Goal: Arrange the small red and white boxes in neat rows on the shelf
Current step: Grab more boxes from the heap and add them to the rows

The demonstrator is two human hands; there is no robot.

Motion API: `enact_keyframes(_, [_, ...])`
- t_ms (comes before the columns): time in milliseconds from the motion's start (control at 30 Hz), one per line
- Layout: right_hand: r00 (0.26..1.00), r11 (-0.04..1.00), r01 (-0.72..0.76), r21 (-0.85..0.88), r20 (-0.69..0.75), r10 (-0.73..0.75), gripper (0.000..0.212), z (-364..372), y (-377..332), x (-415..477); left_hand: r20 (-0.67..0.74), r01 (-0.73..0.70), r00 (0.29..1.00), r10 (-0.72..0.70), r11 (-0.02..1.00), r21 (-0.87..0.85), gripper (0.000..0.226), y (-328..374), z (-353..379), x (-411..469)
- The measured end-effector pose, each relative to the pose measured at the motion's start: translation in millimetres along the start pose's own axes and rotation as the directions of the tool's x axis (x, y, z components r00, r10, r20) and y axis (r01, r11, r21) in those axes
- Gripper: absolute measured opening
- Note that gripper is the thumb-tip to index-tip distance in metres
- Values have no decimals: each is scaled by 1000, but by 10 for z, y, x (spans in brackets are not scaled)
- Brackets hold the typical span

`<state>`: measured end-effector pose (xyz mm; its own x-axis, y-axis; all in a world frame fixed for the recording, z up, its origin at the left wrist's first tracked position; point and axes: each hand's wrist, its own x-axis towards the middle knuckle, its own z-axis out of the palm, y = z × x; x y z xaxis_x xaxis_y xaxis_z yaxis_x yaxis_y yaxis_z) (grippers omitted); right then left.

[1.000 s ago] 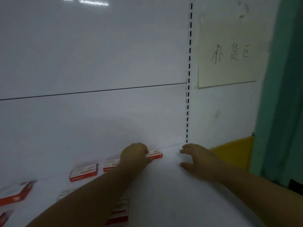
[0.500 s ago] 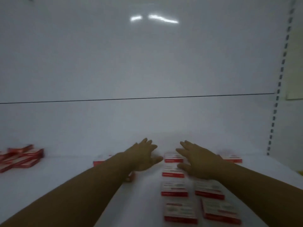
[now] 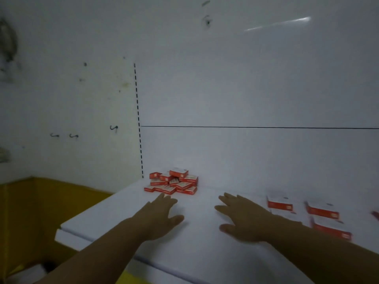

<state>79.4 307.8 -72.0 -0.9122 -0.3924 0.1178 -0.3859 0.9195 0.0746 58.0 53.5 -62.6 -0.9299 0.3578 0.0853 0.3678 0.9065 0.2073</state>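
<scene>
A loose pile of small red and white boxes [image 3: 173,183] lies at the back left corner of the white shelf [image 3: 127,210]. My left hand [image 3: 160,216] hovers just in front of the pile, fingers spread and empty. My right hand [image 3: 242,218] is stretched out flat over the middle of the shelf, also empty. To its right, several boxes [image 3: 280,203] lie flat in rows, with more boxes [image 3: 322,211] running off the right edge.
The shelf's front left corner [image 3: 59,232] juts over a yellow floor area [image 3: 30,212]. A slotted upright [image 3: 138,119] runs up the white back panel beside a marked wall with small hooks [image 3: 113,128].
My view has swung left from the shelf's right end to its left end. My left hand let go of a box in the back row; both hands now reach empty towards the pile.
</scene>
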Motion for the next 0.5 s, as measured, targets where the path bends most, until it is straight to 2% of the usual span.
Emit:
enact_keyframes(133, [999, 999, -1, -47, -37, 0, 62, 68, -41, 643, -47, 11, 999, -12, 1000, -19, 61, -442, 75, 231])
enact_keyframes(233, [986, 988, -3, -154, -162, -23, 57, 211, -24, 1169, -186, -14, 982, 18, 1000, 24, 53, -623, 169, 514])
enact_keyframes(367, [916, 990, -137, 29, -376, 138, 43, 376, -58, 1801, -384, -132, 915, 122, 991, 0, 43, -707, 205, 1019])
enact_keyframes(500, [834, 937, -261, 232, -435, 340, 39, 546, -38, 2096, -442, -244, 869, 224, 970, 13, 39, -899, 112, 1510])
